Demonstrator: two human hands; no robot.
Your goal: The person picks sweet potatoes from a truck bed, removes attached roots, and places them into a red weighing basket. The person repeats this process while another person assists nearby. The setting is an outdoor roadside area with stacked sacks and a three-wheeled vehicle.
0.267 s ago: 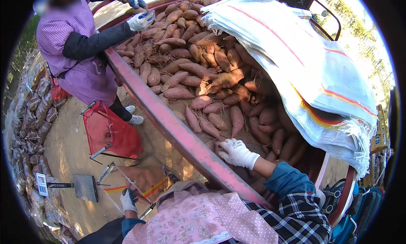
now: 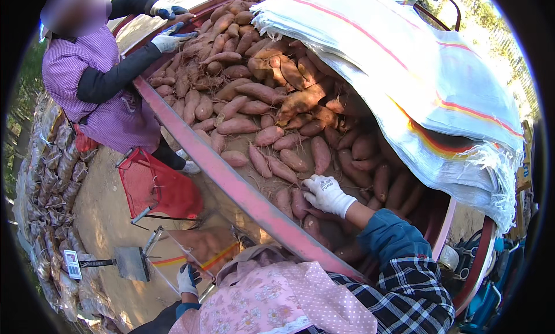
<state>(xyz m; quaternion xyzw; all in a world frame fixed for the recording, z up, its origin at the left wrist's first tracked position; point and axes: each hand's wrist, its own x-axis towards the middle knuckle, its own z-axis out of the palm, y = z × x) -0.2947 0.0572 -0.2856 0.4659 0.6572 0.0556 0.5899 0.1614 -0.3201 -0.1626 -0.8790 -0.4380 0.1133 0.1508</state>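
My right hand, in a white glove, reaches over the near part of a heap of sweet potatoes in a cart bed. Its fingers are a little apart, at a few reddish sweet potatoes beside the cart's wall; no held one shows. Low on the left, my left hand, gloved in white with a dark palm, is beside the rim of a clear bag on a metal frame. Its fingers look loosely bent and apart. Sweet potatoes show inside that bag.
A co-worker in a purple checked smock stands at the far left, gloved hands over the heap. Near them is a red bag on a stand. White woven sacks cover the right side. Filled bags line the left; a scale is near.
My right hand has moved forward from the cart's wall, and sweet potatoes beneath it are exposed. The co-worker's hands have moved apart and lower over the heap. The view has shifted slightly.
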